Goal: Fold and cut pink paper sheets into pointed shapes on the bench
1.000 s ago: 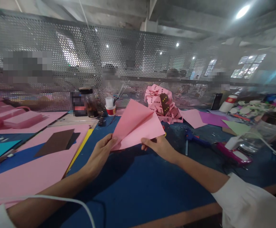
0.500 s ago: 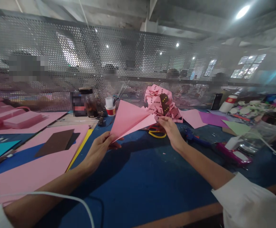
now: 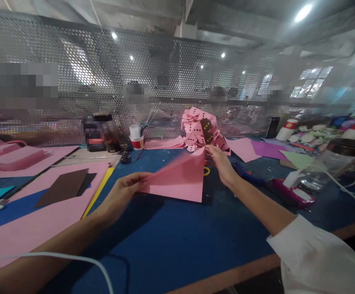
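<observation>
Between my two hands a sheet of pink paper is held above the blue tabletop, bent along its far edge, which is smeared by motion. My left hand is closed on its left corner. The fingers of my right hand pinch its far right corner. Just behind that hand stands a crumpled pink paper shape with dark dots and a brown patch with yellow dots. A yellow handle loop shows partly behind the sheet, beside my right wrist.
To the left lie large pink sheets with a brown card on top. A jar and a paper cup stand by the perforated screen. At right are a magenta glue gun, a clear jug and a white cable.
The pink sheet has swung down and toward me, its near edge now low over the table. My hands stay on it. A stack of pink strips behind it has come into view.
</observation>
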{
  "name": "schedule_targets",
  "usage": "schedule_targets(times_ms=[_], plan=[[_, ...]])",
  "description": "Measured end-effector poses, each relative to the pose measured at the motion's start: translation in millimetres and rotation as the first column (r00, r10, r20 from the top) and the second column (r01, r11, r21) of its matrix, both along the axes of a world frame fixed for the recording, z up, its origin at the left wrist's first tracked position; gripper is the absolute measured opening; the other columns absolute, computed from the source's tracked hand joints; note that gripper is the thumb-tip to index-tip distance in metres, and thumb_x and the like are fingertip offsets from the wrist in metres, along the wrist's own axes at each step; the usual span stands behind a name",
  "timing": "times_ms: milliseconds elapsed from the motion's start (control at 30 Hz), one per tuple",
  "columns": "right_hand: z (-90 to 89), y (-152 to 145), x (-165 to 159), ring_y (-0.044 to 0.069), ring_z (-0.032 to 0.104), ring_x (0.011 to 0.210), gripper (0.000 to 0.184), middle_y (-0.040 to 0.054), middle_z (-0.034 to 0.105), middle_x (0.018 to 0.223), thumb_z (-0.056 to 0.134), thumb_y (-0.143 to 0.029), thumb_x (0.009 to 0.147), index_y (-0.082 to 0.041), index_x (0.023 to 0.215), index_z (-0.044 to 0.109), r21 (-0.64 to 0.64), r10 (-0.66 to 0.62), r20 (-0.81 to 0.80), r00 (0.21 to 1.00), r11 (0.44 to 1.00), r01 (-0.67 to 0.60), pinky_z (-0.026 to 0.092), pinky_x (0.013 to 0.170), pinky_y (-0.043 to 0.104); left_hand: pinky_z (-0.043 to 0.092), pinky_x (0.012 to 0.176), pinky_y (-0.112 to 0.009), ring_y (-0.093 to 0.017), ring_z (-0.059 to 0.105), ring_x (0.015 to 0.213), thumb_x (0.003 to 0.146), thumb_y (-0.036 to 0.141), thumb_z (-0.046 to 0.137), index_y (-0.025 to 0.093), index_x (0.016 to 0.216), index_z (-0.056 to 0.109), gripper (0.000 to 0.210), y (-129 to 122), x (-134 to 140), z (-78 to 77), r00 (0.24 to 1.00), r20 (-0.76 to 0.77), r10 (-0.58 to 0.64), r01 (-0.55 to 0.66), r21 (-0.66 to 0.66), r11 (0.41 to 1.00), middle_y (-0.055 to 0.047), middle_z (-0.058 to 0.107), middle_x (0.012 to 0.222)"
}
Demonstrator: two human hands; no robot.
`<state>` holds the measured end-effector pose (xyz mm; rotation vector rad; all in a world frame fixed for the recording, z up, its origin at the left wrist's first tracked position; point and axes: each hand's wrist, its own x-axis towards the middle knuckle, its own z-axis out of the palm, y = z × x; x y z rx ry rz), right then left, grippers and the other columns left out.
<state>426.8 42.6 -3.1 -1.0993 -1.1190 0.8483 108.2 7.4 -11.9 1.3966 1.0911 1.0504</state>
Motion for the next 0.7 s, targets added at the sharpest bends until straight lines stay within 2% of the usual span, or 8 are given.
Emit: schedule_targets(times_ms=[67, 167, 267, 333, 433, 533, 600, 700], plan=[[-0.4, 3, 4, 0.019, 0.069, 0.083, 0.043, 0.0078, 0.070, 0.114, 0.049, -0.057, 0.091, -0.023, 0.113, 0.065, -0.047, -0.011, 0.029, 1.000, 0.999, 0.012, 0.054, 0.070, 0.031, 0.051, 0.065, -0.025, -0.017, 0.063, 0.072, 0.070, 0.032, 0.078, 0.018, 0.100, 0.078, 0.034, 5, -5, 1.4, 0.998, -0.021, -0.063, 0.060, -0.111, 0.992, -0.006, 0.073, 0.085], [-1.2, 6, 7, 0.018, 0.069, 0.083, 0.040, 0.0086, 0.072, 0.109, 0.046, -0.050, 0.094, -0.020, 0.108, 0.067, -0.074, -0.008, 0.220, 0.975, 0.997, 0.025, 0.052, 0.073, 0.030, 0.052, 0.064, -0.026, -0.019, 0.067, 0.074, 0.068, 0.031, 0.077, 0.019, 0.099, 0.080, 0.033, 9, -15, 4.4, 0.975, -0.116, -0.190, 0.164, -0.203, 0.965, -0.008, 0.075, 0.087], [-1.1, 1, 3, 0.019, 0.067, 0.086, 0.022, 0.0052, 0.074, 0.092, 0.065, -0.039, 0.083, -0.019, 0.087, 0.073, -0.061, 0.065, 0.369, 0.927, 0.997, -0.045, 0.049, 0.080, 0.031, 0.054, 0.067, -0.027, -0.022, 0.070, 0.082, 0.068, 0.028, 0.076, 0.026, 0.101, 0.080, 0.034, 9, -23, 7.3, 0.893, -0.283, -0.350, 0.303, -0.198, 0.932, -0.006, 0.077, 0.099], [-1.2, -9, -7, 0.019, 0.066, 0.082, 0.013, 0.0029, 0.074, 0.084, 0.073, -0.032, 0.078, -0.020, 0.081, 0.074, -0.066, 0.154, 0.459, 0.875, 0.988, -0.140, 0.048, 0.080, 0.031, 0.056, 0.074, -0.029, -0.024, 0.071, 0.088, 0.064, 0.027, 0.079, 0.032, 0.098, 0.081, 0.035, 6, -27, 9.2, 0.843, -0.369, -0.392, 0.368, -0.137, 0.920, -0.003, 0.078, 0.102], [-4.3, -28, -30, 0.018, 0.066, 0.082, 0.011, 0.0017, 0.074, 0.088, 0.066, -0.027, 0.084, -0.023, 0.087, 0.076, -0.094, 0.284, 0.688, 0.668, 0.947, -0.306, 0.046, 0.078, 0.030, 0.054, 0.088, -0.033, -0.028, 0.071, 0.099, 0.061, 0.032, 0.083, 0.036, 0.094, 0.081, 0.033, 1, -29, 10.8, 0.824, -0.443, -0.353, 0.393, -0.001, 0.920, 0.000, 0.078, 0.105], [-11.8, -38, -50, 0.016, 0.063, 0.081, 0.012, 0.0027, 0.072, 0.089, 0.065, -0.024, 0.085, -0.023, 0.087, 0.077, -0.107, 0.281, 0.836, 0.471, 0.926, -0.361, 0.042, 0.072, 0.028, 0.053, 0.090, -0.034, -0.029, 0.069, 0.104, 0.075, 0.043, 0.074, 0.034, 0.097, 0.081, 0.024, -2, -27, 7.7, 0.793, -0.537, -0.288, 0.388, 0.080, 0.918, -0.003, 0.076, 0.110], [-17.7, -38, -57, 0.015, 0.061, 0.079, 0.013, 0.0031, 0.070, 0.088, 0.065, -0.024, 0.086, -0.022, 0.087, 0.077, -0.101, 0.245, 0.877, 0.413, 0.935, -0.340, 0.040, 0.068, 0.027, 0.051, 0.093, -0.036, -0.029, 0.067, 0.105, 0.082, 0.046, 0.067, 0.032, 0.096, 0.081, 0.024, -4, -23, 2.7, 0.777, -0.617, -0.128, 0.334, 0.231, 0.914, -0.005, 0.075, 0.112], [-24.6, -33, -61, 0.014, 0.060, 0.077, 0.011, 0.0022, 0.068, 0.086, 0.064, -0.023, 0.085, -0.022, 0.085, 0.075, -0.107, 0.233, 0.877, 0.420, 0.947, -0.301, 0.037, 0.066, 0.025, 0.047, 0.095, -0.039, -0.029, 0.062, 0.107, 0.087, 0.040, 0.061, 0.028, 0.095, 0.080, 0.024, -8, -14, -6.0, 0.745, -0.657, 0.121, 0.307, 0.497, 0.811, -0.008, 0.073, 0.111]])
